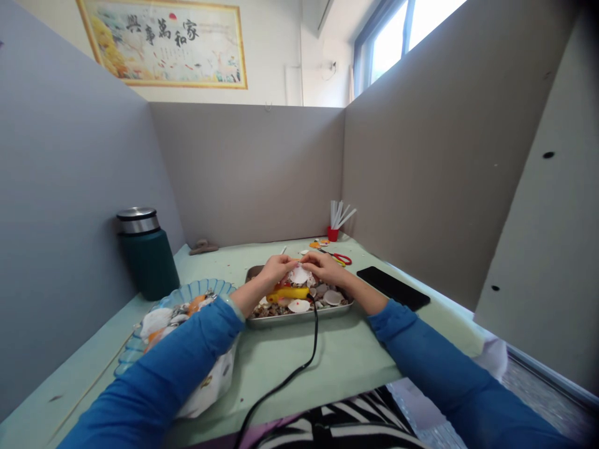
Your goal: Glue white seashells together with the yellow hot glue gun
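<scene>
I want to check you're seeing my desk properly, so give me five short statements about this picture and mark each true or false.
1. The left hand and right hand are close together above the metal tray. True.
2. The dark green bottle is in the left hand. False: the bottle stands on the table, to the left of the tray.
3. A black cord runs from the yellow tool. True.
4. The flat black object lies left of the tray. False: that object lies to its right.
5. White sticks stand in a red cup. True.
</scene>
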{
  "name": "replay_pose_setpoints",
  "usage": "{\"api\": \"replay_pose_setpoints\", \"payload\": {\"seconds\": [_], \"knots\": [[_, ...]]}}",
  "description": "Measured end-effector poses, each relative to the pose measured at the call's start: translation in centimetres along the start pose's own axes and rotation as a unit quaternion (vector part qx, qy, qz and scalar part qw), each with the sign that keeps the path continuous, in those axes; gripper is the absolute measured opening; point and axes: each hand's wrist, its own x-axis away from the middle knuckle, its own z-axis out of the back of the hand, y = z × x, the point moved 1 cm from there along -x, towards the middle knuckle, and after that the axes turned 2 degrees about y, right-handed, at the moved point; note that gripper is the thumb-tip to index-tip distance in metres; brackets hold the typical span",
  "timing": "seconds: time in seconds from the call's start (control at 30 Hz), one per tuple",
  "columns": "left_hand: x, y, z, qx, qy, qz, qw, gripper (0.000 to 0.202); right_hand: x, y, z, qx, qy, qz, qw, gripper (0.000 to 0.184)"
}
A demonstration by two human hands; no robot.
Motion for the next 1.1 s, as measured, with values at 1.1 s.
{"api": "replay_pose_setpoints", "payload": {"seconds": [1.1], "knots": [[-0.2,-0.2,-0.3,0.054,-0.009,0.017,0.998,0.016,-0.1,0.3,0.1,0.044,0.034,0.044,0.998,0.019]]}}
